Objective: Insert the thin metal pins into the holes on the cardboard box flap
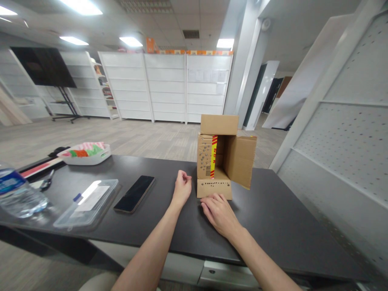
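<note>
Cardboard box [226, 155], front and centre, sitting on the dark desk [273, 230] near its far edge, and its open end faces the person! Upper flap [220, 124] standing up, right flap [245, 161] swung out to the side, lower flap [214, 184] angled down towards the person. Now the writing: a strip of yellow tape [214, 155] runs down beside the left flap [203, 155], red stripes at its ends and red characters between, too small to read. A barcode [207, 170] sits low on that flap, its digits beyond reading, with grey dots scattered above; a row of dark dots crosses the lower flap.

And the hands! The left hand [183, 186] is just beside the box, fingers curled in towards the thumb; whether anything is pinched there, one cannot tell. The right hand [220, 214] lies low, fingers bent and close together at the lower flap's near edge; whether they grip it, one cannot tell either.

Over to the left: a smartphone [135, 194], screen dark; a clear plastic case [65, 220] with a white paper slip [92, 198], nothing legible on it; a water bottle [27, 200], the lettering on its blue label [9, 180] blurred. Behind, papers [207, 76] hang on white shelving [165, 93], their print too small.
</note>
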A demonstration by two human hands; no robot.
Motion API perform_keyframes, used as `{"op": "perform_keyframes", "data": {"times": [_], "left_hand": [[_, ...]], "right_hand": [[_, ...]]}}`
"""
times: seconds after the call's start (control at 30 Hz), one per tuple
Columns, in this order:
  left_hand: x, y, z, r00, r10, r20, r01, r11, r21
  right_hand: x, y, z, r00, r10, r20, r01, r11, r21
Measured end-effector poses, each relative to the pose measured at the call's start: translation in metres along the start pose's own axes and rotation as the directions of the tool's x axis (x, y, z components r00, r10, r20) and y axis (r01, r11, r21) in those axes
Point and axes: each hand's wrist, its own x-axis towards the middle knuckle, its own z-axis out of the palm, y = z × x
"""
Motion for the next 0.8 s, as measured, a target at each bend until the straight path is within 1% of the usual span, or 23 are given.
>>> {"op": "perform_keyframes", "data": {"times": [0.1, 0.33, 0.5, 0.63, 0.8], "left_hand": [[0.000, -0.002, 0.000, 1.000, -0.004, 0.003, 0.004, 1.000, 0.001], [0.001, -0.005, 0.000, 1.000, 0.013, 0.003, -0.013, 1.000, 0.005], [0.001, -0.003, -0.001, 1.000, 0.006, -0.001, -0.006, 1.000, 0.011], [0.000, 0.000, -0.001, 1.000, -0.003, -0.004, 0.003, 1.000, 0.007], [-0.002, 0.006, -0.001, 1.000, -0.014, 0.001, 0.014, 1.000, -0.009]], "right_hand": [[0.000, 0.002, 0.002, 1.000, 0.001, -0.008, -0.001, 1.000, -0.021], [0.005, 0.005, 0.001, 1.000, -0.001, 0.026, 0.004, 0.995, -0.100], [0.012, 0.007, 0.001, 0.999, 0.005, 0.045, -0.001, 0.994, -0.108], [0.017, 0.010, -0.001, 0.999, 0.043, 0.013, -0.043, 0.999, -0.028], [0.028, 0.021, -0.003, 0.978, 0.173, -0.117, -0.151, 0.973, 0.176]]}}
